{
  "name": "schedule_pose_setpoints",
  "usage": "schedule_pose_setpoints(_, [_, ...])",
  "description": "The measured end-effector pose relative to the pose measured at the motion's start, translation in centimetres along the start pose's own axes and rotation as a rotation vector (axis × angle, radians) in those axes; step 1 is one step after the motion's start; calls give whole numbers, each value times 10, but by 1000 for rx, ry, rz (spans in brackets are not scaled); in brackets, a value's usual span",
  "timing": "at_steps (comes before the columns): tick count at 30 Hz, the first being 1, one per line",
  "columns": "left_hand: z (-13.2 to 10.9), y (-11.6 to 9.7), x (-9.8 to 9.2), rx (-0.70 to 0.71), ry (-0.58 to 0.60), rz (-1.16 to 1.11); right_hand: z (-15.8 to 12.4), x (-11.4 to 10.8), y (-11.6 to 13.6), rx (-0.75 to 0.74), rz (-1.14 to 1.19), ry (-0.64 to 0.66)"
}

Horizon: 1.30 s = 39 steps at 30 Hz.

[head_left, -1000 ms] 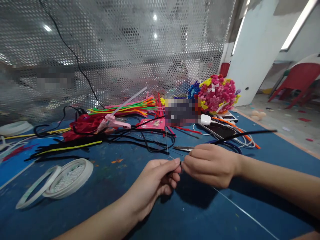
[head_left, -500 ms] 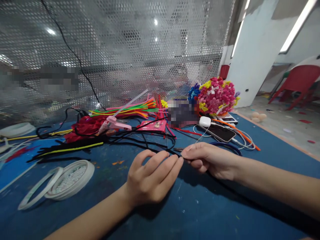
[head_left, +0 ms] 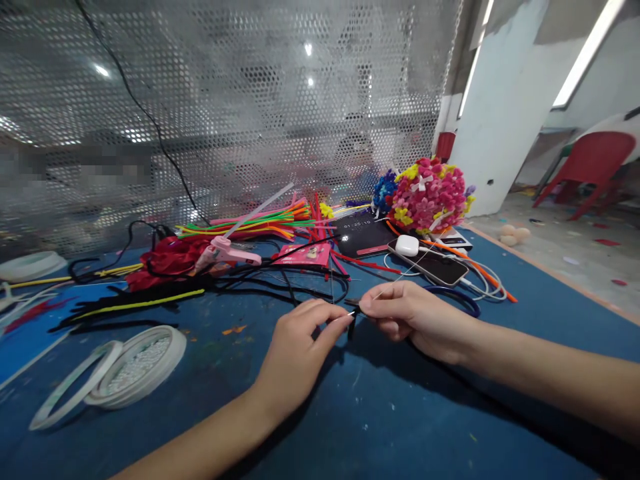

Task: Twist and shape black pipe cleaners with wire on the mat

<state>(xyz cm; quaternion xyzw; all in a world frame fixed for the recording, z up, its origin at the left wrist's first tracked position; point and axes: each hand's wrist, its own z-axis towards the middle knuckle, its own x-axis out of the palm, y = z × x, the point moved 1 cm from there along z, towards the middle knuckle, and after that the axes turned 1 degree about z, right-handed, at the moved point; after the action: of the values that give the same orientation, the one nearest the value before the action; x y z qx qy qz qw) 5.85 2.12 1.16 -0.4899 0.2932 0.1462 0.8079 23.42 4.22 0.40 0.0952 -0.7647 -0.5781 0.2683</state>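
My right hand (head_left: 417, 317) is closed, pinching a black pipe cleaner (head_left: 351, 327) whose short end shows between the hands. A thin pale wire (head_left: 425, 255) rises from its fingertips toward the upper right. My left hand (head_left: 300, 353) comes in from the left, thumb and forefinger pinched on a small pale length that looks like the same wire, right beside the black tip. A dark metal tool tip (head_left: 351, 302) pokes out behind the right fingers, and blue curved handles (head_left: 457, 298) lie behind that hand. Whether they belong together is hidden.
A pink glue gun (head_left: 230, 252) rests near red fabric (head_left: 167, 260) and black pipe cleaners. Coloured pipe cleaners (head_left: 265, 220) lie behind. A tub of beads (head_left: 143, 367) stands left. Phones, a white earphone case (head_left: 407, 245), cables and a pink flower ball (head_left: 430, 197) sit back right.
My left hand has turned from flat-lying fingers across the black pipe cleaner to a thumb-and-forefinger pinch, slightly left of before. The right hand stays nearly in place, still pinching. The view shifted slightly.
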Motion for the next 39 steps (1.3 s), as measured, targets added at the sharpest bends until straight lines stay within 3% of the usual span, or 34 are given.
schedule_pose_setpoints(4, [0, 0, 12, -574, 168, -861, 2, -7, 5, -358, -440, -79])
schedule_pose_setpoints(6, [-1, 1, 16, -723, 195, -1152, 0, -8, 7, -645, -720, -75])
schedule_pose_setpoints(8, [-1, 5, 17, -740, 208, -1149, -2, -8, 7, -870, -922, -64])
schedule_pose_setpoints(9, [-1, 8, 16, -693, 206, -1046, -4, -7, 7, -914, -971, -69])
schedule_pose_setpoints(11, [0, 12, 11, -487, 143, -685, -5, -6, 7, -863, -966, -133])
schedule_pose_setpoints(13, [0, 15, 4, -150, 33, -225, -5, -5, 8, -694, -849, -197])
schedule_pose_setpoints(16, [-4, 15, -3, 378, -94, 354, -2, -4, 9, -382, -584, -182])
schedule_pose_setpoints(18, [-8, 12, -5, 555, -96, 504, -1, -2, 7, -233, -453, -132])
schedule_pose_setpoints(20, [-10, 8, -6, 563, -71, 446, -1, 0, 5, -166, -386, -89])
schedule_pose_setpoints(23, [-7, -1, -6, 318, -58, 135, -3, 3, 4, -180, -370, -41])
schedule_pose_setpoints(26, [-2, -3, -2, -182, 3, -378, -3, 2, 6, -294, -445, -19])
schedule_pose_setpoints(28, [-2, -1, 3, -507, 92, -804, -4, -2, 7, -499, -594, 6])
schedule_pose_setpoints(31, [-5, 5, 12, -833, 241, -1228, -7, -9, 8, -1026, -1030, 155])
schedule_pose_setpoints(33, [-5, 11, 15, -878, 300, -1239, -10, -11, 5, -1392, -1362, 246])
schedule_pose_setpoints(35, [-4, 17, 16, -798, 286, -1115, -12, -13, 2, -1624, -1598, 228])
schedule_pose_setpoints(37, [-1, 21, 15, -694, 246, -962, -12, -13, 0, -1665, -1712, 166])
schedule_pose_setpoints(39, [2, 24, 14, -618, 216, -829, -10, -12, -1, -1599, -1762, 136])
